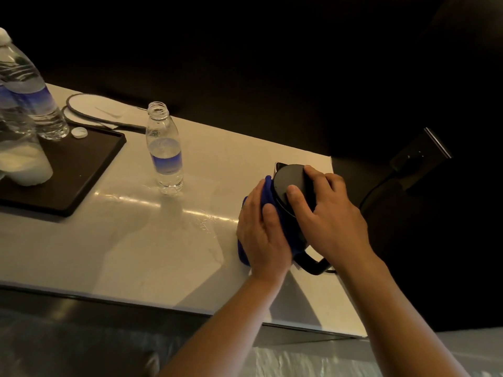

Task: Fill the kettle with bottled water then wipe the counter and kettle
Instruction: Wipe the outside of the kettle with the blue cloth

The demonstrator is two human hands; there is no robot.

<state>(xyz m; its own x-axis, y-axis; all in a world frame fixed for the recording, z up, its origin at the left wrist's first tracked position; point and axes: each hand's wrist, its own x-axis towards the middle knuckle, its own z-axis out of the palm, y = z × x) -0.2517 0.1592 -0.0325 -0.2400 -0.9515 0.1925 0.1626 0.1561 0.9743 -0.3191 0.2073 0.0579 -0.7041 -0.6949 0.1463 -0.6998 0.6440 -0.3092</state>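
Two bare forearms reach up from the bottom edge toward the right end of the pale worktop (136,240). At that end stands the black kettle (290,186), lid closed, its handle (313,263) pointing toward the person. The left hand (261,232) lies flat, fingers together, and presses a blue cloth (268,189) against the left side of the kettle; the cloth wraps around that side and hangs down to the worktop. The right hand (326,213) rests on top of the kettle with fingers spread, the thumb on the lid; it steadies the kettle but does not close around it.

Left of the kettle, well apart from it, an uncapped water bottle (164,151) stands upright on the worktop, almost empty. Between the bottle and the kettle the surface shines with wet streaks. Farther left is a dark tray (89,170), and on it lies a white cap (79,132) just beside a full capped bottle (30,88). A black cable (375,186) goes from behind the kettle to the dark wall on the right.
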